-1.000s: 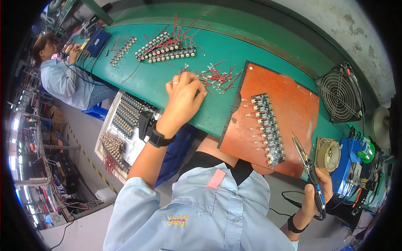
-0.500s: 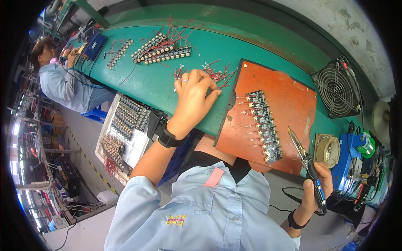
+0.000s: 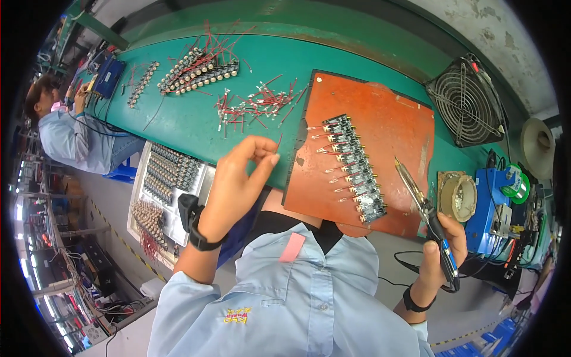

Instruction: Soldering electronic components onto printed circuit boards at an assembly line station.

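Note:
Between thumb and fingertips, my left hand (image 3: pixel 244 178) pinches a short red wire (image 3: pixel 280 141), just left of the orange mat's edge. My right hand (image 3: pixel 445 247) grips a soldering iron (image 3: pixel 428 217) by its black and blue handle, tip slanting up over the right part of the orange mat (image 3: pixel 392 125). On that mat lies a slanted row of small circuit boards (image 3: pixel 351 166), joined side by side, with short wire ends sticking out along their left side. Beyond my left hand a loose pile of short red wires (image 3: pixel 259 102) is spread on the green table.
Finished-looking board strips with red wires (image 3: pixel 199 71) lie farther left. A white tray (image 3: pixel 181 208) of boards stands by the table's near edge. A black fan (image 3: pixel 467 101), a round solder-tip cleaner pot (image 3: pixel 458 196) and a blue soldering station (image 3: pixel 491 202) stand right. A co-worker (image 3: pixel 65 131) sits far left.
My left hand has come back from the wire pile toward me, now with a red wire in its pinch. The right hand still holds the soldering iron over the mat.

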`<state>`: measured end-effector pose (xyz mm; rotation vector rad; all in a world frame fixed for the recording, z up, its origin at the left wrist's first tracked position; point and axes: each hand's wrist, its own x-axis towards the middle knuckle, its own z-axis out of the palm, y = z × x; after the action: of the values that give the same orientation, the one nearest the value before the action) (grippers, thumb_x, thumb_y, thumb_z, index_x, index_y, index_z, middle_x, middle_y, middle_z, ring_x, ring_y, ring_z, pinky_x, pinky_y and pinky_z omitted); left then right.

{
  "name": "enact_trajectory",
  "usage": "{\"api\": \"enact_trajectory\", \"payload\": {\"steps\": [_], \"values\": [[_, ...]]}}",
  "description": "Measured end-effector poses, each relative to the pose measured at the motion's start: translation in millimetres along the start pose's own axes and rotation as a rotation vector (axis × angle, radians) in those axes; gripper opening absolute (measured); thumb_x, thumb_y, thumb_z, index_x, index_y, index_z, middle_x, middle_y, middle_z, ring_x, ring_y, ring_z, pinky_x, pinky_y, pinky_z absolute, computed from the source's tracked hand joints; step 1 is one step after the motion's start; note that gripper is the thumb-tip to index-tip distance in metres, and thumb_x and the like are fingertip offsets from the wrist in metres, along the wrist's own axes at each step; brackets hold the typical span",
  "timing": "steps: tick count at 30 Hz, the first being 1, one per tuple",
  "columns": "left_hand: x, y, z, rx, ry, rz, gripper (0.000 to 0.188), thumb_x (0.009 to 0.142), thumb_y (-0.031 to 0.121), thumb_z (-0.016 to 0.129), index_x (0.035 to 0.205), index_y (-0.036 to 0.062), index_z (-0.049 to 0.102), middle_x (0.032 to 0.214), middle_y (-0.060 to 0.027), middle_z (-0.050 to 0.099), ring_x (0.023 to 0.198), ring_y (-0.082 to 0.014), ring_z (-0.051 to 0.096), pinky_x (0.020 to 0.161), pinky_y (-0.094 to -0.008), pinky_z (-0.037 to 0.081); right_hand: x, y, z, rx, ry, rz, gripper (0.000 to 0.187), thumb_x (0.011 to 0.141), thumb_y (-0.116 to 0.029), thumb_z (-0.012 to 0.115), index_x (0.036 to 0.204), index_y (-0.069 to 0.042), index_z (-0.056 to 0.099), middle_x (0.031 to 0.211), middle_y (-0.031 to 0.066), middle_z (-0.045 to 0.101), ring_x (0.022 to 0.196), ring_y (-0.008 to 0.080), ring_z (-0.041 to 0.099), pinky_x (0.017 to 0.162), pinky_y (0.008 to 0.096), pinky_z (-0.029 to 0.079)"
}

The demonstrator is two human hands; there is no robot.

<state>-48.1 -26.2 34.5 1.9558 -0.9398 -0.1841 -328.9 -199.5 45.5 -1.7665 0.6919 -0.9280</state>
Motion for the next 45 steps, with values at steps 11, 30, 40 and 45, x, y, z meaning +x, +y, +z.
{"api": "enact_trajectory", "payload": {"steps": [11,30,40,45], "values": [[-29.4,68.1,32.1,-0.274,-0.398,0.090,0.005,0.084,0.004,0.066,0.085,-0.0003,0.064,0.077,-0.0070,0.060,0.067,-0.0176,0.055,0.061,-0.0287,0.043,-4.8,-16.1,40.4,0.262,-0.129,0.148,0.053,0.086,-0.030,0.070,0.122,0.004,0.049,0.084,0.0080,0.063,0.073,0.0156,0.063,0.068,0.0277,0.052],[-37.8,65.5,47.4,-0.322,-0.481,0.109,0.008,0.084,0.005,0.068,0.083,-0.0005,0.062,0.076,-0.0051,0.057,0.060,-0.0130,0.049,0.054,-0.0263,0.039,-7.9,-0.8,41.1,0.062,-0.226,0.001,0.041,0.083,0.000,0.069,0.121,0.001,0.054,0.104,0.0136,0.066,0.091,0.0144,0.065,0.078,0.0273,0.052],[-36.8,64.6,47.3,-0.336,-0.475,0.018,0.010,0.087,0.006,0.064,0.081,-0.0012,0.060,0.074,-0.0034,0.055,0.057,-0.0090,0.044,0.052,-0.0244,0.035,-6.0,4.1,36.6,0.268,-0.270,-0.064,0.049,0.085,-0.013,0.067,0.125,0.003,0.044,0.105,0.0215,0.063,0.096,0.0271,0.065,0.088,0.0395,0.050],[-37.5,64.8,47.8,-0.347,-0.474,0.032,0.009,0.086,0.005,0.065,0.081,-0.0004,0.060,0.074,-0.0035,0.055,0.058,-0.0105,0.045,0.053,-0.0247,0.035,-6.3,2.5,37.1,0.298,-0.292,-0.043,0.043,0.085,-0.005,0.066,0.123,0.004,0.047,0.108,0.0207,0.062,0.102,0.0272,0.065,0.088,0.0352,0.050]]}}
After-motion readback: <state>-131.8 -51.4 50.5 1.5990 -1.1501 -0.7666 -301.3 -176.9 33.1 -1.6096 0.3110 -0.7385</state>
